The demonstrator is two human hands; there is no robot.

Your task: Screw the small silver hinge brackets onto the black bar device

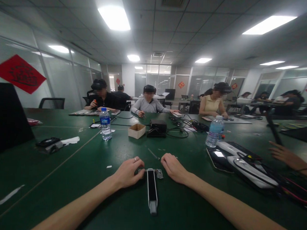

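A long narrow device (152, 188) with a black face, pale edges and a grey end lies on the green table in front of me. My left hand (129, 171) is at its upper left, thumb and fingers curled in around a small metal part (140, 170). My right hand (173, 167) rests to the upper right, fingers bent down and together; whatever they grip is hidden. A thin metal tool (153, 154) lies just left of those fingertips. Between the device and my right hand sits a small grey metal piece (160, 174).
Ahead stand a small open box (137, 131), a black block (156, 128) with cables and a water bottle (105, 123). Rightward are another bottle (214, 131), a tablet (219, 159), white devices (253, 170) and another person's hand (289, 156). Several people sit opposite.
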